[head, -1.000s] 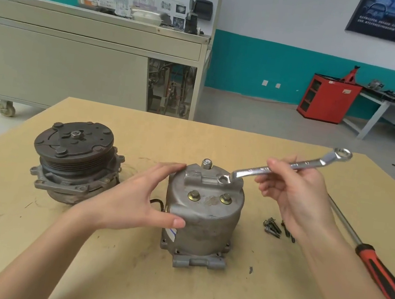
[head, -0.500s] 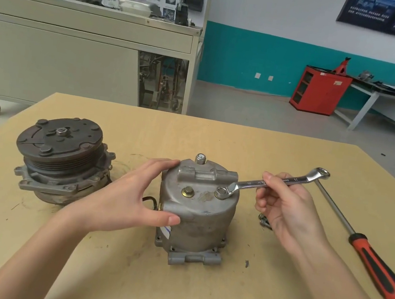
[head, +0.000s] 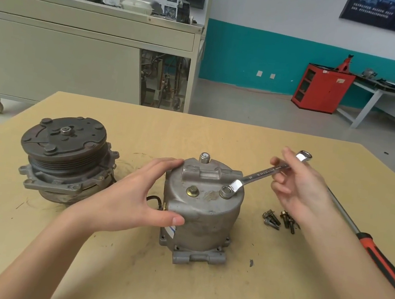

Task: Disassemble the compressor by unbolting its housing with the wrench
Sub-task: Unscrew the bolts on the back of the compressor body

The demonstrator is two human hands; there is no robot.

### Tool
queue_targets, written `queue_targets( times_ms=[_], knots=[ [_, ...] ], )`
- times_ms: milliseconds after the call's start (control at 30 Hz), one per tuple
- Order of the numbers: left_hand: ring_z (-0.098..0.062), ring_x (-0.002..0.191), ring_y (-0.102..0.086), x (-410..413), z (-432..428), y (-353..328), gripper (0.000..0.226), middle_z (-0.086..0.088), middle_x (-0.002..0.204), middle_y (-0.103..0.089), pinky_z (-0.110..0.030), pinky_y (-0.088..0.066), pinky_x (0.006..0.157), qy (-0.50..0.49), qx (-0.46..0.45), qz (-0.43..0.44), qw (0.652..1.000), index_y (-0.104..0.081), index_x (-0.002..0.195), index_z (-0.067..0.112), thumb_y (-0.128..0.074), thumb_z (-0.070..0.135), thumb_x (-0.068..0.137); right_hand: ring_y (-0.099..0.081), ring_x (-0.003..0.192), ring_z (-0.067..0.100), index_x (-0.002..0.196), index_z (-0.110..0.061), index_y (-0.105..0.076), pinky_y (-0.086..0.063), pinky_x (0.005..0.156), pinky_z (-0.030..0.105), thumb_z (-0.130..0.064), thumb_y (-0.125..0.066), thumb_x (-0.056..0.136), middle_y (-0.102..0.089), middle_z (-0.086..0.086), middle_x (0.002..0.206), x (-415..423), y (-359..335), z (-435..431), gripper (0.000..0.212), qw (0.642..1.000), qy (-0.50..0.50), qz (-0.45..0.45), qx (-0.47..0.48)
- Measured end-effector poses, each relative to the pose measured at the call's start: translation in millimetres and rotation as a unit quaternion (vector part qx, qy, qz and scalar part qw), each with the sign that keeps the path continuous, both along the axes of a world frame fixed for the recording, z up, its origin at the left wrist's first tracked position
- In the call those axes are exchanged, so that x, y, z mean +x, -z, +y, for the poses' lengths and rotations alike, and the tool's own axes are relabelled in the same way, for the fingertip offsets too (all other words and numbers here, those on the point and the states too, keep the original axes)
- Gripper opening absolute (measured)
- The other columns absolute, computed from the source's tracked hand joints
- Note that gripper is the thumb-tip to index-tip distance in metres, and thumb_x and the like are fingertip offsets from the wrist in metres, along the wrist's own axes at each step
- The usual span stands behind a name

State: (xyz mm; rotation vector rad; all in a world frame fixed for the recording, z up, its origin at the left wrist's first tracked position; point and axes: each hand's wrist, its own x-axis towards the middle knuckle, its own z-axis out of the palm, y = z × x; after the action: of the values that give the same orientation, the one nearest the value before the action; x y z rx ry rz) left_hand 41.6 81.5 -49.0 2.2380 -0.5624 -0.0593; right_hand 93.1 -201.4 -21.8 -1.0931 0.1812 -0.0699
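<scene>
A grey cast compressor housing [head: 204, 215] stands upright in the middle of the wooden table [head: 124, 277]. My left hand [head: 132, 196] grips its left side, fingers on the top edge and thumb across the front. A silver combination wrench [head: 261, 174] slants up to the right, its ring end seated over the right bolt [head: 226, 192] on the housing top. My right hand [head: 297, 185] holds the wrench shank near its far end. A brass-coloured bolt [head: 192, 190] sits to the left of it, and a threaded stud [head: 204, 157] stands at the back.
The clutch and pulley section [head: 65, 157] rests on the table at the left. Several loose bolts [head: 279, 219] lie right of the housing. A long screwdriver with a red and black handle [head: 382, 261] lies along the right edge. A cabinet trolley [head: 78, 58] stands behind the table.
The wrench's ring end has dropped from the bracket edge onto the right bolt. My right hand then swung the handle up and away. My left hand kept its grip on the housing.
</scene>
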Motion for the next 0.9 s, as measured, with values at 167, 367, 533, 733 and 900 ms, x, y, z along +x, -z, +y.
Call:
queue_targets(
  times_ms=[167,367,533,733,900],
  knots=[
    [0.019,0.133,-0.024,0,0,0,0.103,0.036,0.145,-0.027,-0.009,-0.023,0.107,0.001,0.004,-0.001,1.000,-0.024,0.146,0.042,-0.066,0.073,0.058,-0.041,0.038,0.007,0.112,-0.005,-0.053,-0.027,0.033,0.017,-0.010,-0.055,0.095,-0.060,0.007,0.074,27,-9,-12,0.019,0.977,0.060,-0.060,-0.198],
    [0.020,0.133,-0.022,0,0,2,0.102,0.038,0.145,-0.025,0.002,-0.021,0.101,-0.001,-0.002,-0.007,1.000,-0.023,0.146,0.044,-0.066,0.072,0.059,-0.042,0.043,0.008,0.101,-0.007,-0.062,-0.032,0.039,0.017,-0.022,-0.061,0.092,-0.054,0.003,0.067,72,-17,19,0.017,0.871,-0.049,-0.064,-0.485],
    [0.020,0.133,-0.022,0,1,4,0.101,0.042,0.143,-0.023,0.000,-0.022,0.102,0.000,-0.007,-0.004,1.000,-0.021,0.145,0.048,-0.067,0.074,0.059,-0.041,0.048,0.013,0.089,-0.013,-0.059,-0.032,0.045,0.023,-0.024,-0.058,0.093,-0.048,-0.001,0.064,85,-5,64,0.012,0.824,-0.129,-0.094,-0.544],
    [0.023,0.131,-0.021,1,1,5,0.104,0.045,0.141,-0.021,0.005,-0.020,0.098,-0.001,-0.007,-0.007,1.000,-0.022,0.147,0.046,-0.067,0.073,0.058,-0.040,0.033,0.007,0.086,-0.014,-0.057,-0.028,0.032,0.017,-0.019,-0.056,0.095,-0.048,0.003,0.058,74,-30,61,0.011,0.880,-0.149,-0.112,-0.437],
    [0.025,0.130,-0.020,1,0,6,0.103,0.044,0.142,-0.019,0.006,-0.019,0.097,-0.002,-0.010,-0.009,1.000,-0.020,0.146,0.046,-0.066,0.073,0.058,-0.042,0.029,0.008,0.085,-0.007,-0.054,-0.026,0.029,0.018,-0.016,-0.056,0.095,-0.048,0.008,0.059,40,-48,19,0.013,0.920,0.013,-0.125,-0.372]
  ],
)
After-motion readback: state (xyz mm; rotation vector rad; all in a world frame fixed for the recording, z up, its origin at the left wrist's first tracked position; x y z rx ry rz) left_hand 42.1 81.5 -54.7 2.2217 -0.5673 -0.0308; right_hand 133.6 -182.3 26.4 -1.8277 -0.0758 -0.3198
